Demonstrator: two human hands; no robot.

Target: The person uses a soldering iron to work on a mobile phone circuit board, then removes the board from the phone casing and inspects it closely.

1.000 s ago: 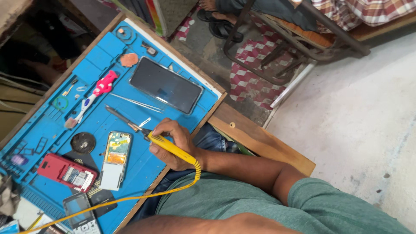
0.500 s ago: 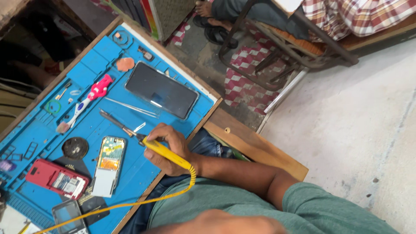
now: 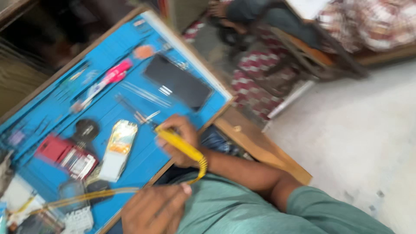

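Your right hand [image 3: 182,143] is gripping the yellow soldering iron [image 3: 180,145] above the blue mat [image 3: 108,99], its tip not yet touching the opened phone [image 3: 118,149]. Your left hand [image 3: 154,208] is pinching the iron's yellow cord [image 3: 86,197], so the soldering seems still to come.

We see our own body from above, blurred by motion. We wear a muted green short-sleeved shirt [image 3: 242,208] of plain cloth, with no print or marking that we can make out; its sleeve [image 3: 333,212] ends above the elbow and leaves the forearm bare. Below the shirt, dark blue trousers [image 3: 216,141] show in a small patch, too smeared to tell the weave. Our right hand [image 3: 180,138] and left hand [image 3: 154,210] are bare, with no glove, ring or watch visible; one pale fingernail shows on the left.
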